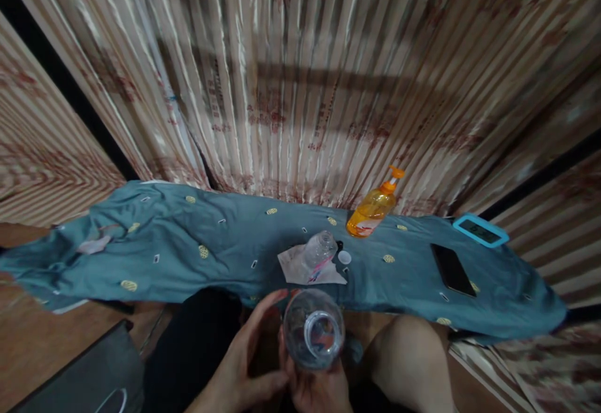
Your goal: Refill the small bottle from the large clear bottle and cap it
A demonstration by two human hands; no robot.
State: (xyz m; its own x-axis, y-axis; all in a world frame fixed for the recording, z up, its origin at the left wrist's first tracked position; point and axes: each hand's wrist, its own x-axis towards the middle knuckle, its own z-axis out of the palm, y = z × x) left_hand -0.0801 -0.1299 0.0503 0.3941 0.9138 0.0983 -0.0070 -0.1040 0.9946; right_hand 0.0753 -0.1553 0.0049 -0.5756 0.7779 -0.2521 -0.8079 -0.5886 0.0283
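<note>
A colourless, transparent plastic bottle (313, 330), round in body with a narrower circular neck, sits in a bare right hand (319, 391) just off the near edge of a long, teal, cloth-draped counter (235, 231). Its open mouth faces up toward the viewer, ringed by a smooth, see-through shoulder; reddish tones show inside the neck.

Your count, kind by kind

You are showing two hands: one left hand (235, 363) and one right hand (320, 391). You are facing two clear bottles, one clear bottle (323, 331) plus another clear bottle (320, 250). You are also facing one pump bottle (370, 213), one white disc (344, 257), one white sheet (291, 266), one crumpled scrap (95, 244), one black phone (453, 269), one digital clock (481, 230) and one patterned cloth (244, 234).
</note>
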